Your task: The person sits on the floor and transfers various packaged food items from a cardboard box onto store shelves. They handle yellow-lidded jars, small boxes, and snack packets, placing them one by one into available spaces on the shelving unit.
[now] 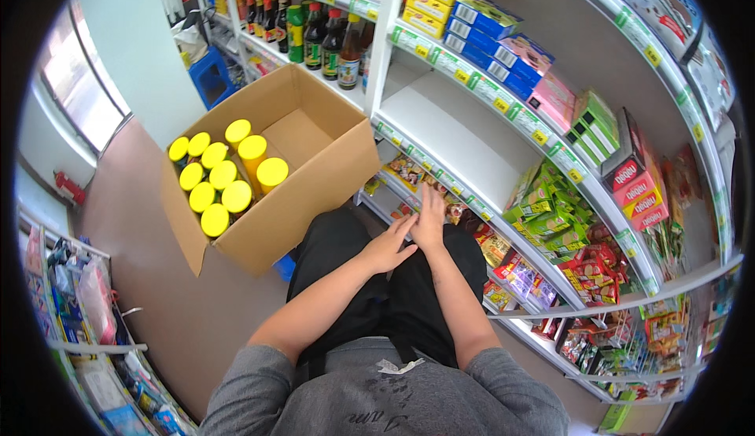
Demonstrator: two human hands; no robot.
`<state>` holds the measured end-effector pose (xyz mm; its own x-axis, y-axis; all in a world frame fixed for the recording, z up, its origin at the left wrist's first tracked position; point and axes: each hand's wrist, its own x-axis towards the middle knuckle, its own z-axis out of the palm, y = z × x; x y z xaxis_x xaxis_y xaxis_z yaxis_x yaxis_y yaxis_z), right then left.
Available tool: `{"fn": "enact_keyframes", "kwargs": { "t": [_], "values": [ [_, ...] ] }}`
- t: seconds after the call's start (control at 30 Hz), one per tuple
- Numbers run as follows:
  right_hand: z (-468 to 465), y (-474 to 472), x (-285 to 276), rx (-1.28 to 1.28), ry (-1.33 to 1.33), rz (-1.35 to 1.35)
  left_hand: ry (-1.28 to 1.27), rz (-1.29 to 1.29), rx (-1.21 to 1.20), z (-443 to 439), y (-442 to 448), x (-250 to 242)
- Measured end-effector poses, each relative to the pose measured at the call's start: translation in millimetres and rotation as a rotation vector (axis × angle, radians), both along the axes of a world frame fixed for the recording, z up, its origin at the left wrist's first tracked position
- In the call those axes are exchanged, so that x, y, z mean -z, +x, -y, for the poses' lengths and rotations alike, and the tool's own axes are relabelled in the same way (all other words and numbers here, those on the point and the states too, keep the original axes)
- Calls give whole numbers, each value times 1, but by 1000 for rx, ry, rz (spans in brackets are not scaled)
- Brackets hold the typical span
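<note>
My left hand (386,248) rests over my lap, its fingertips at the side of my right hand (429,218). Neither hand holds anything, and the fingers are spread a little. Ahead of them runs the edge of a white shelf (454,117), whose middle stretch is bare. To the left of my knees stands an open cardboard box (307,200). Several containers with yellow lids (236,196) fill its near left part, while the brown bottom shows at the far right. Part of a blue object (285,268) peeks out under the box.
Snack boxes (483,17) line the upper shelf; green snack packets (548,206) lie lower right. Sauce bottles (330,44) stand behind the box. A blue plastic stool (211,76) is beyond it. A fire extinguisher (69,188) and another stocked shelf (88,306) are at left.
</note>
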<state>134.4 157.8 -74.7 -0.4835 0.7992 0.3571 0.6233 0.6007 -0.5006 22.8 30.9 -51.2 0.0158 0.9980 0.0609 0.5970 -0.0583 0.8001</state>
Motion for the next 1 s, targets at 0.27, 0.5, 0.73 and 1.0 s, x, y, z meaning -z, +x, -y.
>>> {"fn": "enact_keyframes", "kwargs": {
  "t": [0.27, 0.5, 0.73, 1.0],
  "values": [
    [-6, 64, -217, 508, 950, -429, -247, -365, 206, 13, -1, -4],
    [-53, 75, -308, 855, 1007, -370, -161, -161, 93, 8, -6, 10],
    [-63, 79, -333, 979, 922, -277, -210, -191, 116, 13, -7, 0],
    [-69, 73, -323, 862, 1100, -152, -286, -161, 119, 10, -8, -7]
  ]
}}
